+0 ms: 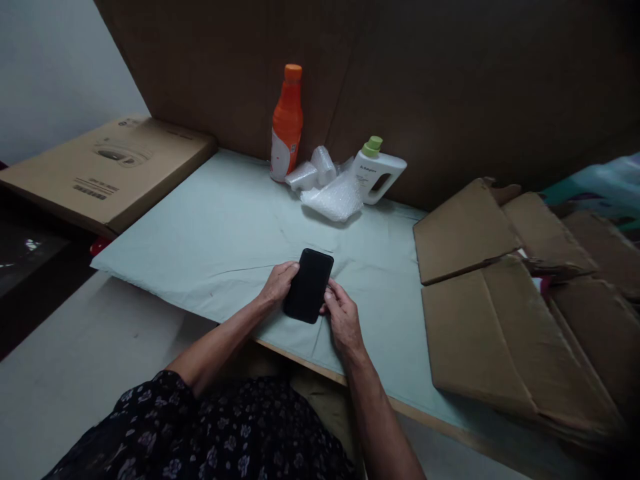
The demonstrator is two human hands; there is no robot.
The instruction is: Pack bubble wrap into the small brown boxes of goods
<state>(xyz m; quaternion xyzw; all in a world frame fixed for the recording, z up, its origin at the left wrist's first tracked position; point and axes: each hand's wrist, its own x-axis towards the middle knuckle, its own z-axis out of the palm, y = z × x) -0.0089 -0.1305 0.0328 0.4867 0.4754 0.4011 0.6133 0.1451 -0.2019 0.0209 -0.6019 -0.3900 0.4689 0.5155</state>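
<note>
A black smartphone [309, 287] with a dark screen is held above the near edge of the cloth-covered table [220, 220]. My left hand [278, 284] grips its left side, the thumb lying along the upper part of that edge. On the lower right edge, my right hand [344, 316] pinches the phone with thumb and fingers. The fingers behind the phone are hidden. Beyond it lie clear bubble wrap pieces [334, 197], close to a white jug [375, 175] with a green cap and an upright orange bottle [288, 123].
An open cardboard box [475, 333] with raised flaps stands at the right. A flat closed carton [115, 167] lies at the far left, beside the table. A tall brown panel [230, 73] rises along the back edge.
</note>
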